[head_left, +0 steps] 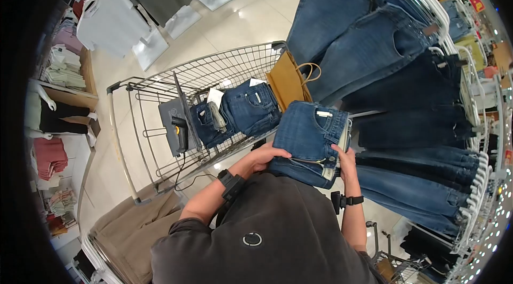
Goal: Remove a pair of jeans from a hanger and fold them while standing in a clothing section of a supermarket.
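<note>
Both hands are closed on the folded jeans (309,133): our left hand (271,154) lies curled over the near left corner, and our right hand (346,161) clasps the right edge, thumb on top. We judge this two-sided grip keeps the thick folds from sliding apart. We hold the bundle level in front of our chest, just off the near right corner of the cart (124,139), between it and the rack of hanging jeans (395,70). Its long axis runs away from us, tilted slightly right. The waistband end, with a back pocket and a pale label, points away, and the folded end sits against our hands. Whether it is one pair or several we cannot tell. Inside the cart, more folded denim (250,107) lies stacked along the right side, probably flat so it stays neat. A handheld scanner (180,131) stands toward the left, and a mustard bag (286,82) leans in the far right corner. Hanging shirts (112,19) show beyond.
</note>
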Motion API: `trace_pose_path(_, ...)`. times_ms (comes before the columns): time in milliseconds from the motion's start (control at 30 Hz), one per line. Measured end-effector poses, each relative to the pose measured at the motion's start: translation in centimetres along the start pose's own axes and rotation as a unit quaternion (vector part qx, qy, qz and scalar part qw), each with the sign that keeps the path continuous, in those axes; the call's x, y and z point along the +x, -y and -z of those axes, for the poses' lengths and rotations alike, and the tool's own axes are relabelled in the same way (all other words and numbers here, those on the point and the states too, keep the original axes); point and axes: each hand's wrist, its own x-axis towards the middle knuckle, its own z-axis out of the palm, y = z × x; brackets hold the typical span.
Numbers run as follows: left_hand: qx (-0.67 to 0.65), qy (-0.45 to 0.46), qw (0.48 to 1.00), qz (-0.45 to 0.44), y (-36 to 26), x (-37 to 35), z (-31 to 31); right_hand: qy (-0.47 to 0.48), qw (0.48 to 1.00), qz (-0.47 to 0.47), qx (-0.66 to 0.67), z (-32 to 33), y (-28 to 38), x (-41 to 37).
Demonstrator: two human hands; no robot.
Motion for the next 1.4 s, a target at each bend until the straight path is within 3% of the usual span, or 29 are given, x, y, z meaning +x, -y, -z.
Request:
trace_pose_path(67, 0.001, -0.016, 0.999, -0.048, -1.8, -0.9, 1.6, 0.015, 1.000, -0.001, -0.025, -3.0, 2.0, 1.1)
trace_pose_path(100, 0.020, -0.065, 0.997, -0.044, -3.2, -1.8, 1.9, 0.030, 0.999, 0.002, -0.021, -4.4, 2.3, 2.0)
trace_pose_path(267, -0.052, -0.115, 0.990, -0.070, -5.8, -3.6, 6.3, 0.095, 0.995, -0.023, -0.035, -11.9, 5.7, 4.8)
trace_pose_path(333, -0.084, -0.141, 0.982, -0.090, -5.7, -3.5, 9.0, 0.120, 0.992, 0.013, -0.021, -14.8, 6.4, 6.2)
trace_pose_path(400, -0.120, -0.156, 0.974, -0.112, -6.2, -3.9, 10.6, 0.139, 0.985, 0.016, -0.097, -17.0, 8.5, 7.4)
trace_pose_path(600, -0.154, -0.256, 0.926, -0.232, -8.0, -5.3, 11.7, 0.206, 0.934, 0.217, -0.196, -23.5, 15.9, 10.0)
trace_pose_path(667, -0.153, -0.242, 0.926, -0.247, -8.5, -3.5, 14.3, 0.245, 0.925, 0.227, -0.184, -25.1, 15.0, 13.6)
trace_pose_path(733, -0.132, -0.243, 0.930, -0.240, -6.9, -0.3, 18.4, 0.270, 0.947, 0.126, -0.123, -26.4, 12.2, 17.5)
trace_pose_path(800, -0.129, -0.289, 0.925, -0.210, -5.6, 4.0, 21.5, 0.214, 0.954, 0.099, -0.186, -27.1, 6.0, 22.3)
trace_pose_path(867, -0.205, -0.293, 0.921, -0.154, -1.2, 10.0, 26.6, 0.108, 0.896, 0.139, -0.407, -26.4, -1.4, 26.0)
trace_pose_path(933, -0.164, -0.452, 0.876, -0.044, 4.4, 17.6, 31.9, 0.183, 0.840, 0.001, -0.511, -26.5, -0.6, 24.4)
trace_pose_path(967, -0.140, -0.520, 0.843, 0.011, 5.5, 20.3, 33.3, 0.188, 0.839, 0.012, -0.510, -26.5, -1.5, 24.1)
trace_pose_path(1100, 0.005, -0.590, 0.801, 0.096, 1.4, 17.1, 29.6, 0.231, 0.870, 0.001, -0.436, -25.4, -1.6, 21.6)
trace_pose_path(1167, 0.118, -0.647, 0.747, 0.100, -2.6, 14.1, 25.6, 0.247, 0.877, 0.013, -0.411, -24.8, -0.3, 20.3)
trace_pose_path(1267, 0.380, -0.668, 0.639, -0.032, -3.9, 14.6, 22.8, 0.258, 0.871, 0.072, -0.413, -23.3, 2.2, 18.2)
trace_pose_path(1367, 0.459, -0.591, 0.649, -0.135, -4.3, 16.9, 20.8, 0.233, 0.880, 0.120, -0.397, -21.1, 4.5, 15.8)
trace_pose_path(1400, 0.505, -0.541, 0.665, -0.098, -3.7, 17.9, 20.7, 0.219, 0.887, 0.125, -0.388, -20.2, 5.3, 14.9)
